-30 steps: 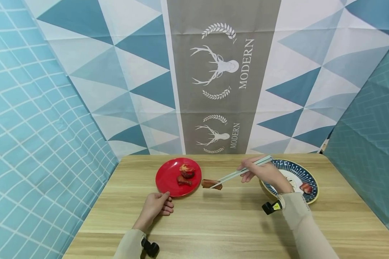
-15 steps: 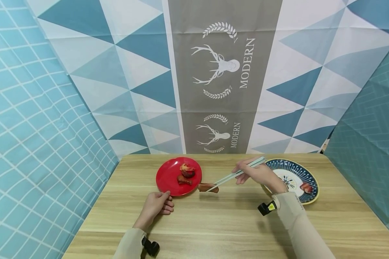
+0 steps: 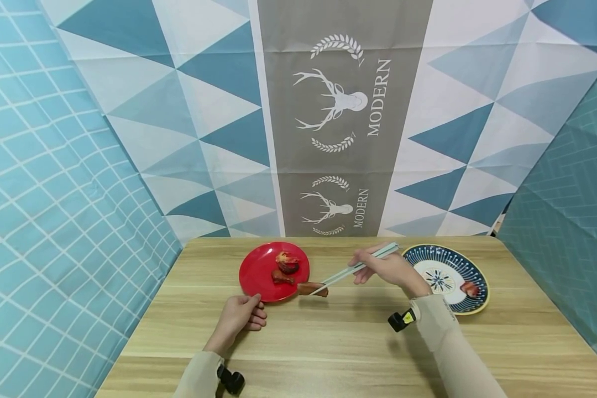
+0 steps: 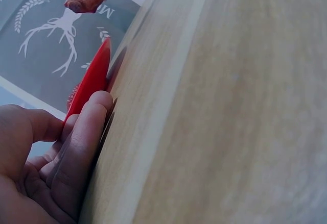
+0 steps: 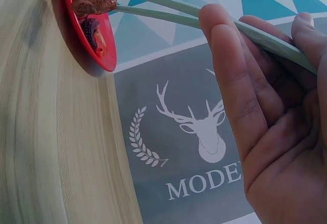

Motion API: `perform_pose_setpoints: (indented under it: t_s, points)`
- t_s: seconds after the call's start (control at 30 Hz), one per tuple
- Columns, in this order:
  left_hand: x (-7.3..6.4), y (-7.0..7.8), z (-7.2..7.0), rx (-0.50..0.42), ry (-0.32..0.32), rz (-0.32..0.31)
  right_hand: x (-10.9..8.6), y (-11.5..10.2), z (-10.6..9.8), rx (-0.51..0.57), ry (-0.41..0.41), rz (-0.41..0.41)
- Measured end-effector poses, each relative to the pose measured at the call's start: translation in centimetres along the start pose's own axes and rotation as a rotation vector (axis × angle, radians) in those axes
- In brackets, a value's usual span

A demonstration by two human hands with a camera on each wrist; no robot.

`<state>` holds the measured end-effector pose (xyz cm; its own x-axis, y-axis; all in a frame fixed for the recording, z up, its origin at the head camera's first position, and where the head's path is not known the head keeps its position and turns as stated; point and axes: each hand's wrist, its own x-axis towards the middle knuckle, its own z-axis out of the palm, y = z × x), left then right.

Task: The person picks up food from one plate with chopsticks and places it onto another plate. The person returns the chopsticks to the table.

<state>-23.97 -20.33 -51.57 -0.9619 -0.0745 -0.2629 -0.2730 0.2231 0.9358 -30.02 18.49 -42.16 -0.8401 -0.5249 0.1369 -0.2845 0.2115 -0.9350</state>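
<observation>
My left hand (image 3: 241, 315) pinches the near rim of a red plate (image 3: 256, 271); in the left wrist view the thumb lies over the edge and the fingers (image 4: 84, 142) are under it. On that plate lie a small drumstick (image 3: 282, 277) and a dark, curled tentacle-like piece (image 3: 288, 267) with a yellowish end. My right hand (image 3: 390, 269) holds a pair of pale green chopsticks (image 3: 345, 272). Between their tips is a long brown piece of meat (image 3: 307, 288), raised above the table, its left end overlapping the plate's right rim in the head view.
A blue-and-white patterned plate (image 3: 440, 252) with a yellow rim stands at the right, partly behind the right wrist, with a reddish food piece (image 3: 470, 288) on it. Patterned cloths (image 3: 328, 116) hang behind and beside the wooden table (image 3: 328, 348).
My right hand has moved left with the chopsticks and the meat, bringing the meat to the red plate's edge. My left hand has stayed at the rim.
</observation>
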Motion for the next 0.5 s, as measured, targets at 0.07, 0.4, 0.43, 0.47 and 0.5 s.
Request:
perform_pose_setpoints:
  t_s: [0.07, 0.4, 0.43, 0.47, 0.5]
  points:
    - [0.1, 0.0, 0.0, -0.003, 0.001, -0.004, 0.2, 0.0, 0.1, -0.002, -0.01, 0.001]
    - [0.2, 0.0, -0.2, -0.004, 0.001, 0.008, 1.1, 0.0, 0.8, 0.014, -0.061, -0.044]
    - [0.2, 0.0, -0.2, -0.005, 0.001, 0.006, 1.1, 0.0, 0.8, 0.018, -0.063, -0.047]
    - [0.2, 0.0, -0.1, -0.006, 0.001, 0.004, 1.2, 0.0, 0.9, 0.023, -0.063, -0.048]
    - [0.2, -0.1, -0.1, -0.006, 0.002, 0.002, 1.2, 0.1, 1.0, 0.028, -0.063, -0.049]
